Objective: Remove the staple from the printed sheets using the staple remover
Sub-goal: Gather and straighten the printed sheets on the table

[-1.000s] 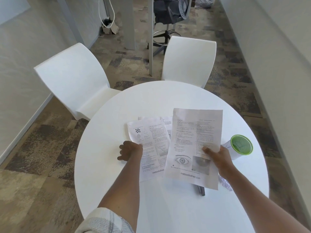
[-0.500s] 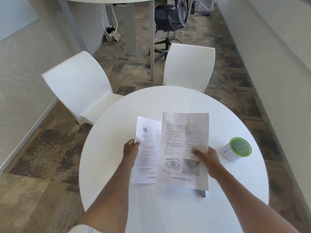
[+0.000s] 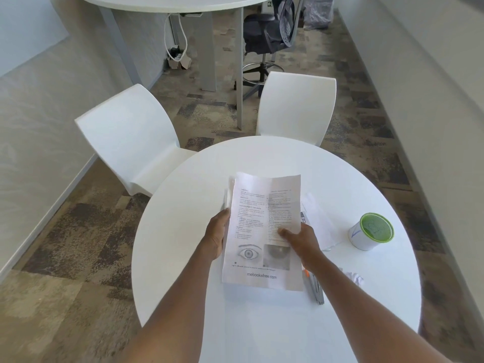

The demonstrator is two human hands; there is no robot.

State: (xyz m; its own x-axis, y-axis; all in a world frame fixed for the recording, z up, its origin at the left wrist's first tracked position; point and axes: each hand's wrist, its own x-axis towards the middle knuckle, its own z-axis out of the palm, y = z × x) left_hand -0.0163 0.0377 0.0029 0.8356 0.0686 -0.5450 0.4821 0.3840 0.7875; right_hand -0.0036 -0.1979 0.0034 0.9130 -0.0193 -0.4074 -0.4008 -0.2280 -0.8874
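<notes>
Both hands hold the printed sheets (image 3: 262, 226) above the round white bench (image 3: 183, 231): left hand (image 3: 217, 238) fingers curl round the left edge, right hand (image 3: 301, 242) pinches the right edge, thumb on top. Farther right stands a green-rimmed cup (image 3: 370, 231).

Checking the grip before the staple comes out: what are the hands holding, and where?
Both grip the sheets: left hand at the left edge, right hand at the right edge.

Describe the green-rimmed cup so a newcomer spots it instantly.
Start at the round white table and go to its right side, right of the printed sheets. The cup stands alone there: white wall with a blue pen mark, and the only bright green thing on the table.
</notes>
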